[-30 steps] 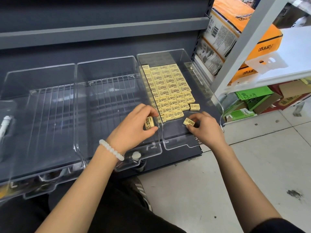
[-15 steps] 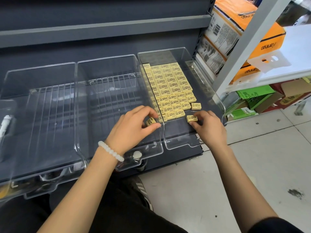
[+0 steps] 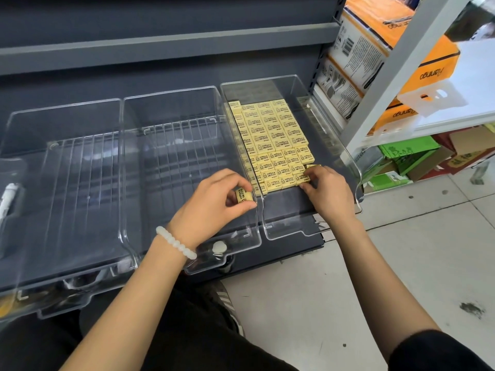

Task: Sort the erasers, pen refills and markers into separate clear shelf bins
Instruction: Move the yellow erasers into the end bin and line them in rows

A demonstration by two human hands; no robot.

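**Both hands busy at the eraser bin**

Left hand pinches a single yellow eraser between thumb and fingertips, holding it just over the front right corner of the middle bin, right beside the wall it shares with the right-hand bin. A white bead bracelet sits on that wrist.

Right hand reaches into the right-hand bin with its fingers curled onto the near right corner of the erasers laid flat in rows there; the fingertips grip the last eraser in the front row, which sits flush against its neighbours. Those rows fill the back and middle of the bin, leaving its front floor bare.

Middle bin and left bin hold nothing that I can see inside. A white marker lies at the far left edge, in a further clear holder.

Half a second ago the right hand held that eraser apart from the block, a gap in front of the rows; now it is pressed into line. The left hand's eraser has barely moved.
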